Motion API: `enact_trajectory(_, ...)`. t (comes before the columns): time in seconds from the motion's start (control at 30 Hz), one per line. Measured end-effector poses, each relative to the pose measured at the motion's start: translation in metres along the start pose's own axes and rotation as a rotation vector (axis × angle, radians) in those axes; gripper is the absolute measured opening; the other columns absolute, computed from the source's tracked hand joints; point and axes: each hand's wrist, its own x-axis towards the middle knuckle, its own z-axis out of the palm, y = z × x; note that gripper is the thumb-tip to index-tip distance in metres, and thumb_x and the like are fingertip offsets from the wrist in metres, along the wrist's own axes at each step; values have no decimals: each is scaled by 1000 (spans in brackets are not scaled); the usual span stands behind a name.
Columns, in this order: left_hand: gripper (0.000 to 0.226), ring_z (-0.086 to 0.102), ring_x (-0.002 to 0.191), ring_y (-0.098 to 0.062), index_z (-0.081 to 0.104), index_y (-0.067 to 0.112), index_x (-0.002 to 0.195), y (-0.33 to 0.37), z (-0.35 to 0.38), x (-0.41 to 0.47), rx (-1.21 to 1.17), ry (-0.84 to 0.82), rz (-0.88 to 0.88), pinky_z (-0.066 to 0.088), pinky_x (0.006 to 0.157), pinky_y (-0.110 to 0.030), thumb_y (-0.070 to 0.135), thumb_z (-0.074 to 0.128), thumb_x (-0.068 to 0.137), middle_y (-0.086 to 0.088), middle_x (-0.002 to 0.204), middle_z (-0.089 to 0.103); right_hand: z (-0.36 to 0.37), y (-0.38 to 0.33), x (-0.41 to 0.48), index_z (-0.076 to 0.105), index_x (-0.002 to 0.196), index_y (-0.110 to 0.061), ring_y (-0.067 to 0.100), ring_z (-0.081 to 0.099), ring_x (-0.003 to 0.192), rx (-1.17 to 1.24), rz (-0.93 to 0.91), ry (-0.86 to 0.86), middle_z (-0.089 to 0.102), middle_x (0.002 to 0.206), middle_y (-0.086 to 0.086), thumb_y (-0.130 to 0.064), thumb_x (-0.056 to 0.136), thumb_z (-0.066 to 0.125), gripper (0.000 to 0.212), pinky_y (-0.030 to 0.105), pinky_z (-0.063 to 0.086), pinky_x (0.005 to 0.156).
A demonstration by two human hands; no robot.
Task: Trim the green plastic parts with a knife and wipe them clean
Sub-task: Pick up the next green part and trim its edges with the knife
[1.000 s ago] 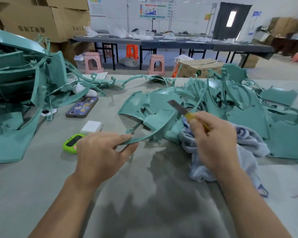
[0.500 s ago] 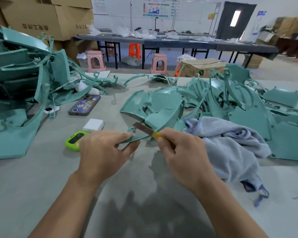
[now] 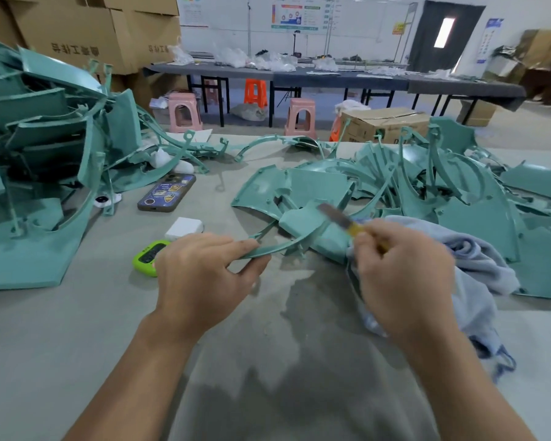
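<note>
Right now the left hand (image 3: pixel 201 281) is pinching the near end of a thin curved green strip (image 3: pixel 287 245) btw thumb & forefinger, w/ the other fingers mostly hidden behind the hand. The strip is arcing up & to the right just above the table (image 3: pixel 77 345), its far end reaching the green parts pile (image 3: pixel 458 198). The right hand (image 3: pixel 401 275) is gripping a knife (image 3: pixel 337 218) by its yellow handle, fingers curling tight round it. The blade is pointing up-left & showing blurred over the strip's far end; can't tell if it's touching. A pale blue cloth (image 3: pixel 477 268) is lying bunched under & beside the right hand, partly overlapping the pile. Far left, a taller stack of green parts (image 3: pixel 45 154) is leaning together. Btw the stack & the hands, a phone (image 3: pixel 166 192) is lying flat, a white block (image 3: pixel 185 227) is sitting nearer, & a lime-green gadget (image 3: pixel 147 257) is sitting just beside the left hand. Cardboard boxes (image 3: pixel 93 30) are standing behind the stack, w/ pink stools (image 3: pixel 185 113) & dark tables (image 3: pixel 331 79) further back
</note>
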Motion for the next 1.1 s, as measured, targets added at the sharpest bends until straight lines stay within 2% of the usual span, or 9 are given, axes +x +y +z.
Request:
enact_trajectory(0.07, 17, 54, 51, -17, 81, 28, 79, 1, 0, 1, 25, 3, -6, 41, 47, -27, 45, 79, 80, 6, 52, 55, -4, 4, 2, 59, 71, -13, 21, 44, 52, 59, 18, 62, 47, 50, 0, -31, 88, 51, 26, 27, 28, 49)
enact_trajectory(0.2, 20, 53, 50, -19, 81, 27, 81, 1, 1, 0, 33, 6, 13, 42, 46, -29, 46, 77, 82, 5, 52, 54, 9, -20, -24, 65, 76, -19, 18, 50, 55, 205, -157, -181, 56, 59, -4, -37, 86, 55, 23, 31, 38, 54)
enact_trajectory(0.3, 18, 52, 49, -21, 81, 27, 79, 1, 2, 0, 21, 1, 2, 43, 45, -31, 45, 79, 80, 5, 51, 52, 8, -3, -4, 62, 74, -14, 24, 48, 55, 39, -1, -35, 49, 51, -2, -34, 88, 52, 27, 35, 34, 54)
enact_trajectory(0.4, 16, 52, 50, -20, 80, 28, 78, 0, 3, -2, 19, 8, -8, 44, 46, -31, 44, 80, 79, 5, 51, 52, 0, 11, 8, 54, 67, -16, 19, 46, 54, 168, 152, 115, 50, 52, -2, -32, 87, 49, 26, 32, 29, 50)
enact_trajectory(0.53, 20, 49, 49, -19, 80, 30, 78, -2, 7, -4, 21, 31, -14, 41, 45, -29, 48, 74, 83, 6, 50, 50, 18, -9, -12, 60, 75, -16, 18, 51, 57, 235, -133, -180, 55, 59, -4, -35, 91, 56, 25, 30, 32, 50)
enact_trajectory(0.73, 22, 56, 50, -17, 80, 29, 79, -5, 6, -3, -11, 12, -1, 45, 46, -29, 49, 72, 82, 7, 51, 55, 9, 31, 29, 46, 68, -19, 16, 39, 56, 214, 201, 180, 46, 56, -2, -26, 97, 52, 30, 37, 25, 56)
enact_trajectory(0.9, 23, 55, 53, -14, 81, 30, 80, -9, 7, -6, -8, 16, -15, 45, 47, -28, 50, 70, 83, 8, 53, 59, 25, 19, 2, 63, 84, -23, 15, 52, 60, 265, -96, -168, 60, 67, -6, -37, 92, 55, 18, 26, 38, 53)
enact_trajectory(1.0, 27, 50, 51, -12, 81, 30, 81, -9, 7, -6, -30, -4, -81, 39, 49, -24, 54, 67, 82, 9, 51, 56, 22, 37, 21, 54, 74, -18, 14, 42, 55, 157, 129, 34, 49, 54, -2, -32, 96, 53, 26, 36, 30, 54)
enact_trajectory(1.1, 28, 40, 52, -4, 80, 38, 81, -7, 3, -7, -122, -77, -242, 32, 51, -23, 60, 64, 80, 11, 47, 41, 21, 47, 23, 58, 71, -5, 12, 35, 51, 592, 342, 61, 41, 54, -4, -18, 95, 58, 27, 28, 33, 52)
